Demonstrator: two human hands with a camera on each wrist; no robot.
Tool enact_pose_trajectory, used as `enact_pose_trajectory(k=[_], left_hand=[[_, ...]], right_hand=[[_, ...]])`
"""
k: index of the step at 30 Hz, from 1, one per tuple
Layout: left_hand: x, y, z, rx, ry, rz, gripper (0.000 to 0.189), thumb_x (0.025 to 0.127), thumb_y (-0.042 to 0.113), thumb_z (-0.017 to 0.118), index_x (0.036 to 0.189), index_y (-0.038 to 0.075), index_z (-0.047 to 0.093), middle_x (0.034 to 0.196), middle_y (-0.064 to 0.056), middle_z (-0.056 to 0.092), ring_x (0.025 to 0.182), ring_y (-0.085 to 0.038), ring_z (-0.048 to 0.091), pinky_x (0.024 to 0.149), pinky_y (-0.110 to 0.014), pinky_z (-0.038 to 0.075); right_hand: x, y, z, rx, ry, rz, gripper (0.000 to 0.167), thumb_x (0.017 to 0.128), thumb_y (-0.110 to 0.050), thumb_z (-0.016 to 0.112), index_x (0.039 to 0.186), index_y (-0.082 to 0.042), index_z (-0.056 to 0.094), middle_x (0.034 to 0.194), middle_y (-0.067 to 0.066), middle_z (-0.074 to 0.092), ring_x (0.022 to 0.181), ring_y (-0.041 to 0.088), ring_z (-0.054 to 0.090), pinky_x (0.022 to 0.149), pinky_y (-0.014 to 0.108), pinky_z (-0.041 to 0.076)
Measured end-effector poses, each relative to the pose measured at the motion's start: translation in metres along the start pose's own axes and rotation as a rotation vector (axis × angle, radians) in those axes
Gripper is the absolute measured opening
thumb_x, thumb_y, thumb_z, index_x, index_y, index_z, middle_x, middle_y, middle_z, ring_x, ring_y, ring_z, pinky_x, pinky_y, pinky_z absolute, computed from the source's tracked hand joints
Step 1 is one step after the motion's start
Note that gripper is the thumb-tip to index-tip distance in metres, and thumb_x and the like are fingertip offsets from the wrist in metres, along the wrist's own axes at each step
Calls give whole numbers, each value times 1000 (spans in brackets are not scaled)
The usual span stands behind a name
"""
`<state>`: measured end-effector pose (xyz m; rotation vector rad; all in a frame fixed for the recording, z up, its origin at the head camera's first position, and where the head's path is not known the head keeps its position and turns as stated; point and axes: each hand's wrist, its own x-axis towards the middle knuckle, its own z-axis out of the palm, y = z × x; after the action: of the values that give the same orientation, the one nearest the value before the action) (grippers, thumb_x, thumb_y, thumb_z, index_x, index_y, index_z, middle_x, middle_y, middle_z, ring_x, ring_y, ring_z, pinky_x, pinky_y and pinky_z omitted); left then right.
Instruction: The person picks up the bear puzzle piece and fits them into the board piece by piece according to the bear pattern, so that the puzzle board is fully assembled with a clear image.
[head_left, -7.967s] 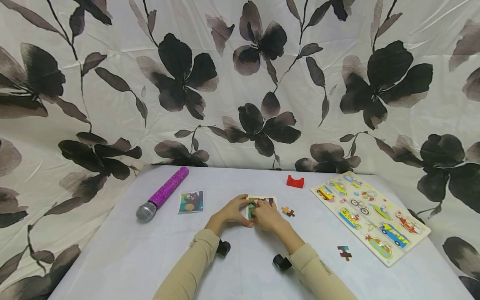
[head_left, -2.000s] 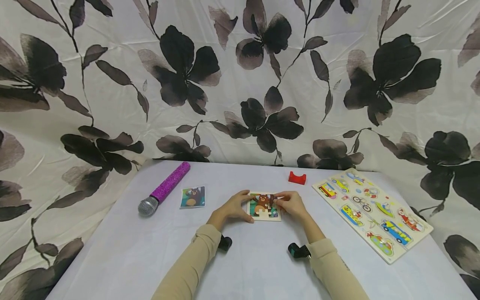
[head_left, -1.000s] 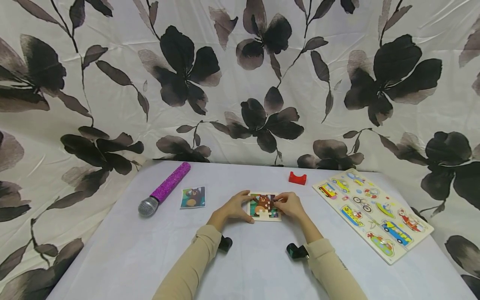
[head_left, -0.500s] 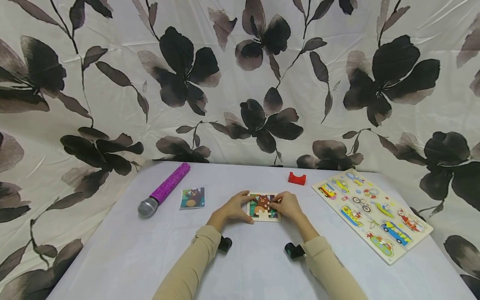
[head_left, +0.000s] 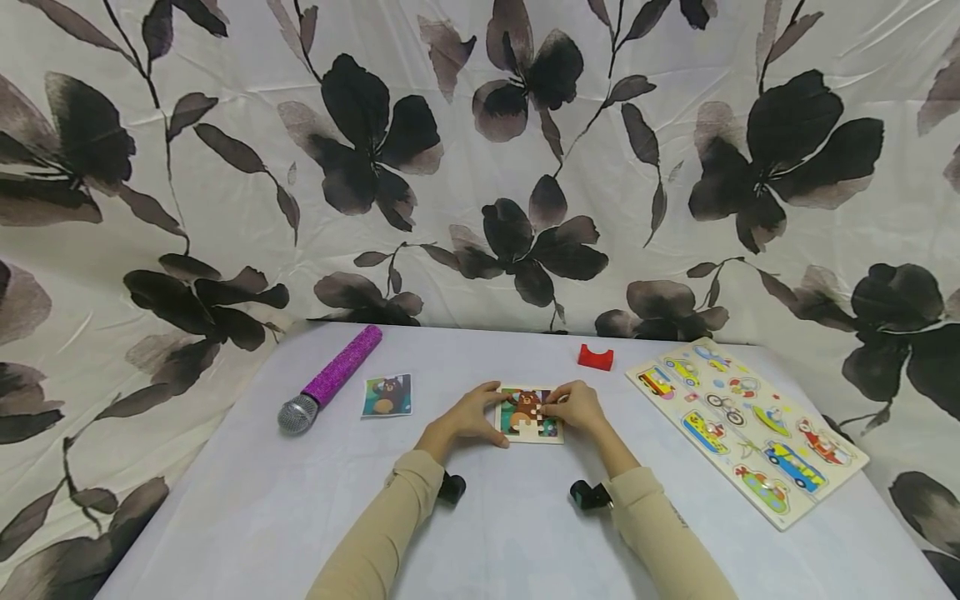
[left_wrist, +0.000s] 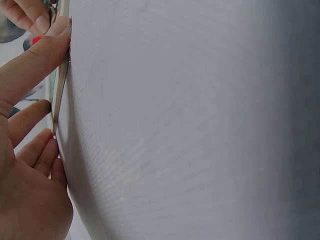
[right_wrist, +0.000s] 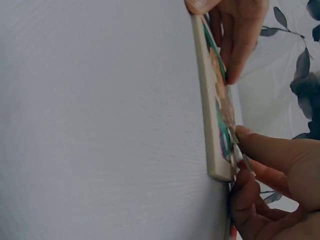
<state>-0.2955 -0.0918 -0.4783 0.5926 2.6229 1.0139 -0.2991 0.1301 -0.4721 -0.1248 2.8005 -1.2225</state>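
A small square jigsaw puzzle tray (head_left: 528, 433) with a bear picture lies flat mid-table, a pale bare patch at its near middle. My left hand (head_left: 468, 414) grips its left side, thumb (left_wrist: 37, 62) at the near edge and fingers toward the far side. At the right side of the tray, my right hand (head_left: 579, 408) pinches a jigsaw piece (right_wrist: 246, 159) between thumb and fingers. In the right wrist view the piece is tilted, seen almost edge-on, right at the tray's surface; the fingers hide most of it.
To the left lie a bear picture card (head_left: 387, 396) and a glittery purple microphone (head_left: 333, 375). A red notched block (head_left: 596, 357) sits behind the right hand. A large vehicle peg puzzle board (head_left: 742, 425) lies at the right. Floral cloth (head_left: 480, 167) hangs behind the table.
Eight seconds ago two loose pieces lay right of the tray; neither lies there now. My right hand went from over the tray to its right side, lately shifting slightly left. The left hand stays put.
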Motion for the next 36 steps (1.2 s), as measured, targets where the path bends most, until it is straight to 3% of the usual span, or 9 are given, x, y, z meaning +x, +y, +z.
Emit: enact_pose_trajectory(k=[5, 10, 16, 21, 24, 29, 32, 36], left_hand=[[-1, 1, 0, 0, -2, 0, 84, 64, 21, 87, 137, 3, 48, 150, -17, 29, 138, -39, 25, 110, -52, 26], [-2, 1, 0, -2, 3, 2, 84, 64, 21, 87, 137, 4, 48, 150, -17, 29, 137, -40, 26, 109, -52, 27], [-1, 0, 0, 1, 0, 3, 84, 65, 21, 87, 137, 4, 48, 150, -17, 29, 137, -40, 26, 109, -53, 27], [-1, 0, 1, 4, 0, -1, 83, 65, 21, 87, 137, 4, 48, 150, -17, 29, 138, -39, 26, 109, -52, 27], [-1, 0, 1, 1, -4, -1, 84, 65, 21, 87, 137, 4, 48, 150, -17, 28, 138, -39, 25, 109, -52, 27], [0, 0, 2, -8, -9, 2, 84, 65, 21, 87, 137, 3, 47, 151, -17, 28, 138, -40, 25, 109, -53, 27], [1, -1, 3, 7, -3, 8, 84, 65, 22, 87, 137, 4, 48, 150, -18, 28, 137, -41, 26, 109, -54, 27], [1, -2, 3, 14, 5, 11, 84, 64, 22, 87, 136, 4, 49, 150, -18, 29, 137, -41, 26, 109, -54, 27]], right_hand=[[-3, 0, 5, -46, 79, -20, 26, 72, -20, 82, 76, 0, 66, 66, 5, 56, 64, 16, 48, 52, 25, 37], [-4, -3, 9, -174, 101, -53, 24, 75, -23, 80, 73, -1, 70, 73, 6, 64, 73, 20, 56, 64, 35, 47], [-5, -2, 10, -208, 46, -72, 22, 79, -23, 76, 78, -1, 74, 78, 6, 66, 75, 19, 56, 70, 37, 50], [-7, 2, 7, -237, -13, -217, 23, 81, -15, 74, 87, 7, 74, 84, 11, 61, 81, 21, 54, 75, 39, 49], [-9, 6, 5, -187, -26, -259, 21, 80, -10, 74, 90, 8, 73, 87, 13, 61, 83, 22, 55, 76, 40, 49], [-10, 10, 2, -120, -28, -255, 22, 80, -10, 74, 96, 5, 72, 91, 12, 61, 79, 19, 52, 70, 33, 47], [-9, 10, 2, -134, -45, -305, 22, 81, -8, 73, 98, 5, 72, 91, 13, 61, 79, 20, 53, 69, 33, 47], [-8, 11, 2, -208, -72, -386, 20, 84, -7, 70, 99, 5, 71, 95, 16, 61, 88, 27, 57, 79, 42, 50]])
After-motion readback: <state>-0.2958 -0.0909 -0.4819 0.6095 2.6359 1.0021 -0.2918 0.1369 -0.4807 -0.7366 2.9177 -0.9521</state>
